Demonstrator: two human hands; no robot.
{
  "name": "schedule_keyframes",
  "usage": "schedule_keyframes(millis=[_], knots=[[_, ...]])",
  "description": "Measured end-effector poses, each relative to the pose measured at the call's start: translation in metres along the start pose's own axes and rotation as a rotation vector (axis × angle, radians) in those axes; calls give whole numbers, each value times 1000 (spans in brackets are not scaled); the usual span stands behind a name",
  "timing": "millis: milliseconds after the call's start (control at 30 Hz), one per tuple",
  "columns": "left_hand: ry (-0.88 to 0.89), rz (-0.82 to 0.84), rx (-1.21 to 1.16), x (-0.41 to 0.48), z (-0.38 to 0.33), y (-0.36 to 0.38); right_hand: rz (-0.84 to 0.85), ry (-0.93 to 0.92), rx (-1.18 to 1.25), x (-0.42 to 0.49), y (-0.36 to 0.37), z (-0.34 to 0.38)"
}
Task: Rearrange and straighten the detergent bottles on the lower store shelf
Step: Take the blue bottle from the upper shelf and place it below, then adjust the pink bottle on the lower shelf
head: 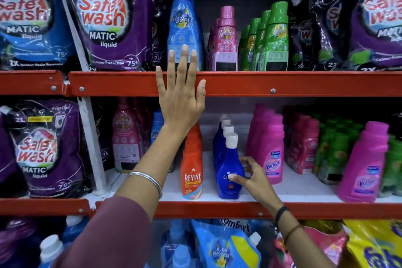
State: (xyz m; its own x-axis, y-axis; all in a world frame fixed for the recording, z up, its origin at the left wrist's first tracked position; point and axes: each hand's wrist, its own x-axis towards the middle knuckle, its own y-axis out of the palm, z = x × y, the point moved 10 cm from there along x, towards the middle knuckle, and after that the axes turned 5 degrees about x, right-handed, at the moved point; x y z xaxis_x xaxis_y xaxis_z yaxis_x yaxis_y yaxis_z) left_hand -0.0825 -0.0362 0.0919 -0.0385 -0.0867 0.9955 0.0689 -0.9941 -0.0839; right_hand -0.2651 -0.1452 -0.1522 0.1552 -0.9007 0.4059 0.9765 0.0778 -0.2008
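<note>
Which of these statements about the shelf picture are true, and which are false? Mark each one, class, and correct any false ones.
1. The right hand grips the front dark blue bottle. True.
2. The left hand holds the orange Revive bottle. False: it lies flat, fingers spread, against the red shelf rail.
3. The dark blue bottle has a white cap. True.
4. The orange Revive bottle stands to the right of the dark blue bottle. False: it stands to its left.
5. A metal bangle sits on the left wrist. True.
</note>
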Motion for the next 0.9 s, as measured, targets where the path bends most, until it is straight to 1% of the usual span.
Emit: schedule_keyframes(millis=[200, 267, 367, 533, 633, 700, 767, 833, 900], knots=[[7, 50, 3, 1, -1, 2, 41, -1, -20, -5, -2, 4], [16, 73, 0, 0, -4, 2, 2, -20, -35, -10, -14, 12], [31, 85, -40, 0, -17, 0, -168, -92, -65, -18, -54, 27], [50, 106, -92, 4, -50, 1, -534, -334, -212, -40, -139, 66], [50, 108, -89, 6, -61, 4, -773, -410, -318, -57, -193, 76], [38, 101, -73, 5, -62, 5, -892, -401, -388, -66, -223, 72], [34, 97, -44, 5, -61, 7, -974, -354, -403, -72, -247, 64], [39, 93, -19, 4, -61, 8, -1020, -285, -416, -76, -263, 55], [41, 92, -7, 5, -61, 9, -1024, -198, -423, -76, -275, 43]])
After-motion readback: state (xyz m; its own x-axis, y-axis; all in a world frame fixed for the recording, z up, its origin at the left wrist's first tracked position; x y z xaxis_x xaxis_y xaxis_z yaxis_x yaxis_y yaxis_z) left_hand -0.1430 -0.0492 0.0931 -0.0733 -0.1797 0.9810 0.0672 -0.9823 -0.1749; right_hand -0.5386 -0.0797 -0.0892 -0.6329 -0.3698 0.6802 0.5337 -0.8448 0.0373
